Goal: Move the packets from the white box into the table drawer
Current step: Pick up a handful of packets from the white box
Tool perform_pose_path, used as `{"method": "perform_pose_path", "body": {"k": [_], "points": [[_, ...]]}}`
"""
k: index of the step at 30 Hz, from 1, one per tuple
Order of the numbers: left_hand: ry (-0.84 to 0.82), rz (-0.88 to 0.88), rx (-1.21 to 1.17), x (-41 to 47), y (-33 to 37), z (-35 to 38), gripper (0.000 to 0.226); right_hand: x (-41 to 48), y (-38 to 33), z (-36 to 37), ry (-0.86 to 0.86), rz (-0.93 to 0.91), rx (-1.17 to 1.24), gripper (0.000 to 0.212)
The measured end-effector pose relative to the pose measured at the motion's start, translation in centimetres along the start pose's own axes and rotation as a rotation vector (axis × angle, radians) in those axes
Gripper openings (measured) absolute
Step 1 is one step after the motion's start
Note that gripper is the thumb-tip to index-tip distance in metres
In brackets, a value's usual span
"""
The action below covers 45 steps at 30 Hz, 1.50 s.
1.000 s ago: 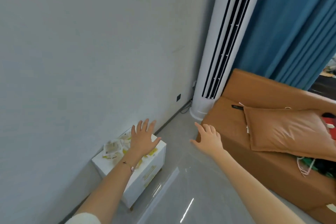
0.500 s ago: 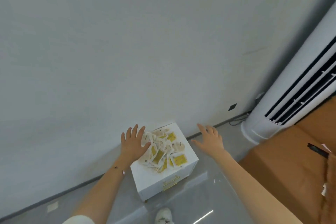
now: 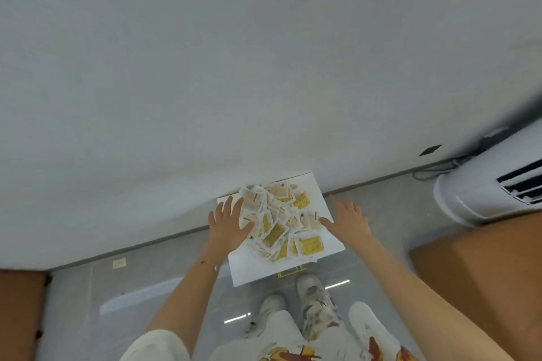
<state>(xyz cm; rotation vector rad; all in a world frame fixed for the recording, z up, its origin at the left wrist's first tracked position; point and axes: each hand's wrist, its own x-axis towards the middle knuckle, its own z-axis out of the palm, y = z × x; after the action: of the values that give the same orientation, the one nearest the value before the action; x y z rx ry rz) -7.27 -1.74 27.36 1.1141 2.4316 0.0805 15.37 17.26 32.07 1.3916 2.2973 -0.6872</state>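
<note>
A heap of several yellow and pale packets (image 3: pixel 280 221) lies on the flat white top of a small bedside table (image 3: pixel 252 267) against the wall. A gold drawer handle (image 3: pixel 291 272) shows at the table's front edge; the drawer looks shut. My left hand (image 3: pixel 228 224) hovers flat with fingers spread at the heap's left edge. My right hand (image 3: pixel 346 220) is spread open at the heap's right edge, over the table's right rim. Neither hand holds anything. No separate white box is visible.
A grey wall (image 3: pixel 264 67) stands right behind the table. A white tower air conditioner (image 3: pixel 487 187) stands at the right with cables by a wall socket (image 3: pixel 430 150). Brown furniture (image 3: pixel 481 267) sits at the right, another brown piece (image 3: pixel 20 313) at the left. My shoes (image 3: pixel 311 290) rest on the grey floor.
The view has swung left and down from the sofa and air conditioner onto the table top. Both open hands now sit closer in, on either side of the packet heap.
</note>
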Motion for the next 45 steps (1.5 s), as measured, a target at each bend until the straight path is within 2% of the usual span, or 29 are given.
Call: {"method": "perform_pose_path", "body": {"k": [2,6,12,15,20,23,24,27,28,31,32,37,41,45], "points": [[-0.057,-0.064,-0.023,1.5,-0.3,1.6,0.101,2.3,-0.1,1.7,-0.087,-0.014,-0.002,0.074],[-0.135,-0.186,-0.146,4.7,-0.6,6.4,0.080,7.1,-0.4,6.1,-0.207,-0.027,0.002,0.074],[-0.271,-0.360,-0.286,8.9,-1.6,18.8,0.079,14.7,-0.5,15.2,-0.321,0.096,0.211,0.072],[-0.228,-0.483,-0.427,11.1,-2.4,24.0,0.074,18.0,-0.4,19.9,-0.358,0.225,0.475,0.067],[-0.022,-0.551,-0.572,13.9,-5.5,27.6,0.057,20.0,-1.5,25.6,-0.510,0.349,0.641,0.059],[-0.026,-0.543,-0.587,15.3,-6.6,28.4,0.054,20.4,-2.8,27.5,-0.493,0.460,0.782,0.054],[-0.031,-0.537,-0.570,15.7,-6.5,28.4,0.052,20.5,-3.3,27.8,-0.474,0.501,0.854,0.058],[-0.068,-0.503,-0.479,16.1,-5.5,29.1,0.046,20.8,-4.8,28.5,-0.414,0.591,0.941,0.092],[-0.078,-0.497,-0.476,15.9,-5.1,29.3,0.047,20.9,-5.0,28.6,-0.396,0.604,0.947,0.091],[-0.038,-0.507,-0.546,15.4,-4.1,29.6,0.040,21.2,-5.2,28.3,-0.317,0.611,0.969,0.045],[-0.019,-0.523,-0.576,15.4,-3.8,29.4,0.038,21.3,-4.9,28.3,-0.297,0.589,0.951,0.038],[-0.030,-0.573,-0.665,15.3,-2.7,28.5,0.044,21.0,-3.5,27.9,-0.183,0.554,0.887,0.031],[-0.005,-0.607,-0.709,15.0,-1.5,28.4,0.051,20.6,-1.9,27.1,-0.087,0.542,0.910,0.020],[-0.016,-0.668,-0.737,15.0,-1.2,28.3,0.053,20.7,0.3,26.8,-0.022,0.599,0.996,0.021]]}}
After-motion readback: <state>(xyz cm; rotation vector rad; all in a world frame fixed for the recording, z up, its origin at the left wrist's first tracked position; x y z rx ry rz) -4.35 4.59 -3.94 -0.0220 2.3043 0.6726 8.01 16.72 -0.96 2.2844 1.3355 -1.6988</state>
